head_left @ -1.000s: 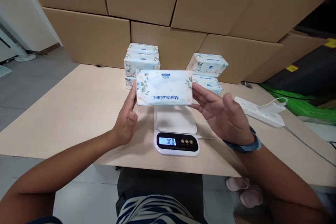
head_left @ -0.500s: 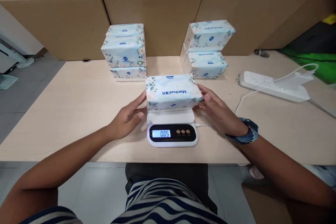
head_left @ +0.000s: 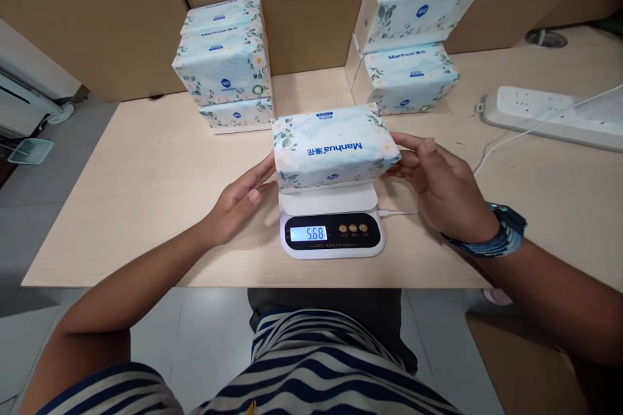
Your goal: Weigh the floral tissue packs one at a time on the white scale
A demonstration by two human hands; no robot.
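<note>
A soft pack of tissues (head_left: 335, 146) with a leaf and flower print and "Manhua" lettering, upside down to me, lies over the white platform of a digital scale (head_left: 332, 251). The lit display reads 5.68. At the pack's left end is my left hand (head_left: 238, 207), fingers against its side and thumb raised off it. My right hand (head_left: 440, 185) bears on the right end with partly curled fingers, its thumb lifted clear. Fingertips of both hands are partly hidden by the pack. A patterned band (head_left: 503, 233) circles my right wrist.
Similar tissue packs stand in a left stack (head_left: 226, 71) and a right stack (head_left: 413, 71), before large cardboard boxes (head_left: 311, 6). A white power strip (head_left: 549, 117) with a cable lies on the right of the wooden table (head_left: 146, 175).
The display has gone from 0.05 to 5.68. The view has shifted downward and closer. My hands are still at the two ends of the tissue pack, the right thumb more raised.
</note>
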